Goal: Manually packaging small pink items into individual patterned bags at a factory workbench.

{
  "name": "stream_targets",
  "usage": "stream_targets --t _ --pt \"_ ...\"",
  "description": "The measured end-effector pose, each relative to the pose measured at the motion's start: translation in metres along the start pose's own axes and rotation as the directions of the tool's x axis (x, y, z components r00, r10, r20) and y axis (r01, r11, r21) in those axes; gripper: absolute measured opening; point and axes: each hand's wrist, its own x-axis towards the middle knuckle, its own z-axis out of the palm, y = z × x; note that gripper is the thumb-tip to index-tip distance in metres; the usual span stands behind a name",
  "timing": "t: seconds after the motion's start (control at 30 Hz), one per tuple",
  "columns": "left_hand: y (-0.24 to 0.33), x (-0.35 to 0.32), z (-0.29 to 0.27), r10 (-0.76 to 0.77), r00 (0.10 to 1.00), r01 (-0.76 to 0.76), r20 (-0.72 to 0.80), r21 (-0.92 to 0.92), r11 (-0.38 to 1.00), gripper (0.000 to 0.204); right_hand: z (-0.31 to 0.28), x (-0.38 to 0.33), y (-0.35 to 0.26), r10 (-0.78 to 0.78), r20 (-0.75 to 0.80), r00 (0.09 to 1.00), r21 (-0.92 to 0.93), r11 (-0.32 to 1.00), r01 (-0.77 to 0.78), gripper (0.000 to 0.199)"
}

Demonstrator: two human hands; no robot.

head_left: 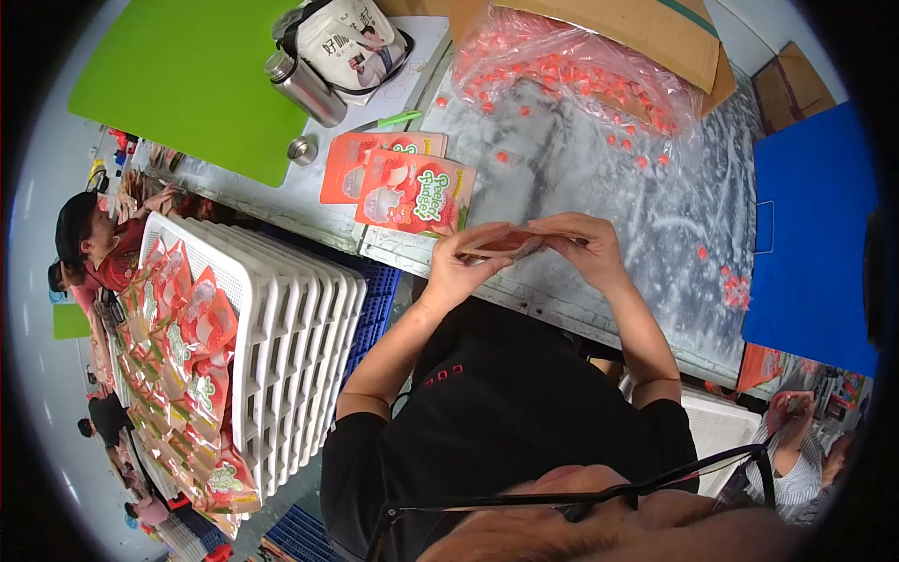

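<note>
Above the table's front edge, my left hand (457,266) and my right hand (592,249) grip opposite sides of a red candy pouch (506,243). It is seen almost edge-on, and its top looks parted between my fingers; what lies inside is hidden. Just beyond my left hand, a flat red printed pouch (405,194) overlaps another similar pouch (345,155) on the table. Small red wrapped candies (502,157) are scattered over the metal tabletop (581,187), with many more inside a clear plastic liner (562,70).
At the back, a cardboard box (618,28) lies with the liner spilling out. A steel bottle (305,89), its cap (302,150) and a bag (346,42) stand back left. Stacked white trays (290,347) with filled pouches are left. Blue panel (815,244) right; co-workers (103,248) left.
</note>
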Motion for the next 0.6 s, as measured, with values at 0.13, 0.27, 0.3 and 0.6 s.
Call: stream_targets --t 0.13,0.27,0.3,0.6 --pt "-0.011 0.003 -0.009 0.247 0.964 -0.249 0.100 0.005 0.969 0.024 0.006 -0.001 0.010 0.107 -0.074 0.992 0.080 0.992 -0.101 0.016" --pt "-0.016 0.001 -0.005 -0.040 0.998 0.034 -0.049 -0.121 0.992 0.019 0.008 0.000 0.013 0.042 -0.105 0.994 0.069 0.997 -0.035 0.016" --pt "-0.015 0.002 -0.003 -0.097 0.992 0.080 -0.081 -0.199 0.977 0.020 0.011 -0.001 0.019 0.030 -0.157 0.987 0.087 0.996 -0.017 0.016" --pt "-0.017 0.006 -0.006 -0.140 0.990 0.134 0.008 -0.353 0.926 0.022 0.023 0.000 0.037 0.059 -0.303 0.951 0.211 0.978 0.007 0.016"
